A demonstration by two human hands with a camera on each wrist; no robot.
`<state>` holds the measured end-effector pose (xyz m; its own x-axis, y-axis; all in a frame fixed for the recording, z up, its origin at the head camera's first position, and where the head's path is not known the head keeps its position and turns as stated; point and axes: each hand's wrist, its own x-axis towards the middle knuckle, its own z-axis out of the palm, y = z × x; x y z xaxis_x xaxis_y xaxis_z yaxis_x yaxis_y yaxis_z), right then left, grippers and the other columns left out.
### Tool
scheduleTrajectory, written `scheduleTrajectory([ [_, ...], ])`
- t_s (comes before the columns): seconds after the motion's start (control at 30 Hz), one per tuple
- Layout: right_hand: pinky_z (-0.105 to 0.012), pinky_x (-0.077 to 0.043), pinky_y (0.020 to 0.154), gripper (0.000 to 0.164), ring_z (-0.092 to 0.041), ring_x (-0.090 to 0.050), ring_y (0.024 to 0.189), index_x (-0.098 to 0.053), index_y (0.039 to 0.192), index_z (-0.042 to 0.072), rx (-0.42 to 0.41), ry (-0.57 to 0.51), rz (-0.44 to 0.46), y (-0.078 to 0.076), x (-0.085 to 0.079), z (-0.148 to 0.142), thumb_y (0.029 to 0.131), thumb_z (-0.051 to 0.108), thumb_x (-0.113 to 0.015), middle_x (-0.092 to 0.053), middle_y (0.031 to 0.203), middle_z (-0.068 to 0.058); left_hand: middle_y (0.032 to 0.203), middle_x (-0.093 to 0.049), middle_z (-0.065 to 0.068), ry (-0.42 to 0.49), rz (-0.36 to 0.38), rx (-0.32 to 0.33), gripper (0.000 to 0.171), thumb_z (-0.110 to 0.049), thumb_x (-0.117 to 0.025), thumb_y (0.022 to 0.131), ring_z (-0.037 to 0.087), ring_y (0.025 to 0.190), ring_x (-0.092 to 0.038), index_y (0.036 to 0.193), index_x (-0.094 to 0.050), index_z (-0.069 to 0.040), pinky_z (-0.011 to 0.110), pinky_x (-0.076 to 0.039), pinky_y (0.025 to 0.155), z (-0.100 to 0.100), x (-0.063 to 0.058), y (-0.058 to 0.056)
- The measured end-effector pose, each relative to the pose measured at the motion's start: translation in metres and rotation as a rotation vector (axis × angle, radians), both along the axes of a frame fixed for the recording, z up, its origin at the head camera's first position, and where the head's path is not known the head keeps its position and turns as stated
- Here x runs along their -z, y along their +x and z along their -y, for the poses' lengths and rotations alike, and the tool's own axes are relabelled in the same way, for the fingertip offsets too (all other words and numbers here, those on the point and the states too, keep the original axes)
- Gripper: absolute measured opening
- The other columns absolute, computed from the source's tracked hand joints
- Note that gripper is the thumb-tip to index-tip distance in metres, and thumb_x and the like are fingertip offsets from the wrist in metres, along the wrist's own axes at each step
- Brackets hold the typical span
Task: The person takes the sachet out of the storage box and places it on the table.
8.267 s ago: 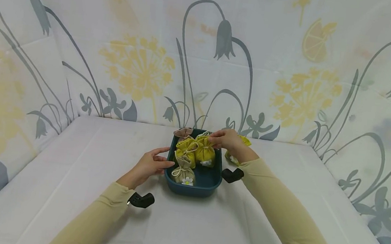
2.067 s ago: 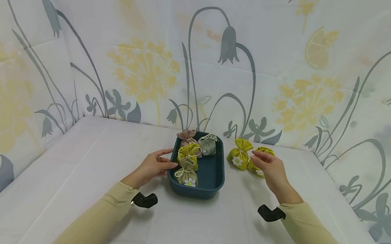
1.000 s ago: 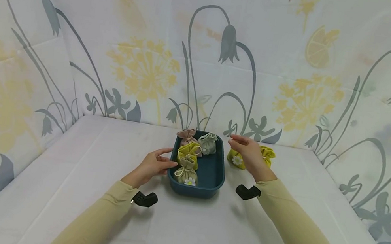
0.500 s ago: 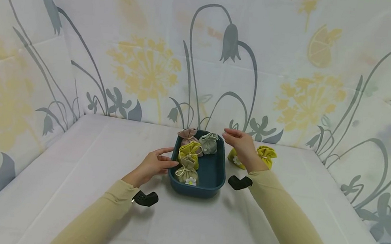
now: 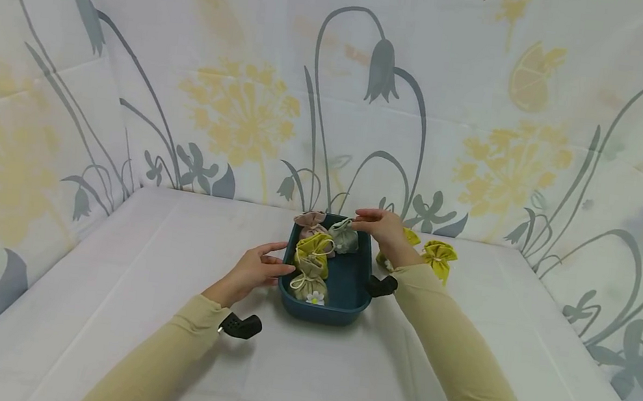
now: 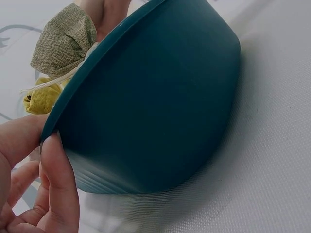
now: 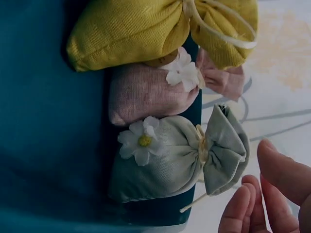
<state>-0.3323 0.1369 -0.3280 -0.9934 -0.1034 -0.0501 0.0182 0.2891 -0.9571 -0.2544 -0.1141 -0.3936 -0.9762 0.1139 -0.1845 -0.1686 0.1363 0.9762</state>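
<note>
My left hand [image 5: 249, 276] pinches the left rim of a dark teal tub [image 5: 321, 316], thumb inside and fingers against the outer wall. Inside stand small drawstring pouches: a pink one [image 7: 136, 94], a yellow one [image 7: 126, 36], a beige one [image 5: 306, 285] with a white flower, and a pale grey-green one [image 7: 180, 150], also flowered. Over the tub's far right corner is my right hand [image 5: 385, 233], holding nothing. In the right wrist view its thumb and fingers are parted beside the grey-green pouch's gathered top, a small gap away.
Two yellow pouches, one [image 5: 410, 237] partly hidden behind my right hand and another [image 5: 439, 257] farther right, lie on the white-covered table [image 5: 302, 381]. A flower-printed cloth [image 5: 249, 108] rises behind the table.
Earlier my right hand held a yellow pouch over the tub; that pouch now lies on the table at right. Since then the hand has moved left to the grey-green pouch. My left hand stays put.
</note>
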Motion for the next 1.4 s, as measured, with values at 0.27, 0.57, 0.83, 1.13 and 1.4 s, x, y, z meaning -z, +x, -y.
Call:
scheduleTrajectory([
  [0.27,-0.044,-0.027,0.105,0.042,-0.031,-0.044,0.12,-0.057,0.124,-0.002,0.03,0.122,0.026,-0.009,0.003,0.002,0.083,0.001,-0.068,-0.053,0.124,-0.019,0.097,-0.053,0.008,0.028,0.002,0.028,0.064,-0.012,-0.072,0.082,0.014,0.068,-0.055,0.139,-0.044,-0.015,0.027,-0.051,0.064,0.001,0.001,-0.001],
  [0.57,-0.043,-0.029,0.104,0.039,-0.033,-0.041,0.121,-0.058,0.123,-0.002,0.034,0.135,0.085,-0.014,0.005,0.008,0.085,0.003,-0.067,-0.05,0.127,-0.019,0.096,-0.052,0.009,0.022,0.008,0.046,0.063,-0.007,-0.069,0.085,0.013,0.065,-0.054,0.141,-0.04,-0.008,0.032,-0.051,0.069,0.0,-0.022,0.015],
  [0.83,-0.04,-0.036,0.1,0.035,-0.033,-0.048,0.115,-0.06,0.12,-0.004,0.025,0.121,0.09,-0.017,0.005,0.011,0.088,0.008,-0.065,-0.051,0.128,-0.019,0.096,-0.051,0.008,0.034,0.006,0.052,0.063,-0.007,-0.068,0.085,0.013,0.065,-0.053,0.141,-0.04,-0.009,0.032,-0.051,0.07,0.001,-0.027,0.02],
  [1.13,-0.037,-0.039,0.097,0.034,-0.031,-0.052,0.107,-0.06,0.118,-0.005,0.084,0.105,0.08,-0.017,0.006,0.01,0.088,0.01,-0.065,-0.052,0.125,-0.019,0.094,-0.052,0.008,0.032,0.009,0.042,0.062,-0.006,-0.068,0.085,0.013,0.065,-0.053,0.141,-0.041,-0.008,0.033,-0.051,0.071,-0.001,-0.029,0.02],
  [1.4,-0.037,-0.04,0.095,0.033,-0.029,-0.053,0.102,-0.06,0.118,-0.005,0.103,0.082,0.064,-0.014,0.004,0.009,0.089,0.011,-0.064,-0.052,0.123,-0.018,0.096,-0.052,0.008,0.037,0.013,0.041,0.065,-0.009,-0.071,0.083,0.014,0.065,-0.054,0.141,-0.041,-0.012,0.033,-0.051,0.068,0.002,-0.006,0.004],
])
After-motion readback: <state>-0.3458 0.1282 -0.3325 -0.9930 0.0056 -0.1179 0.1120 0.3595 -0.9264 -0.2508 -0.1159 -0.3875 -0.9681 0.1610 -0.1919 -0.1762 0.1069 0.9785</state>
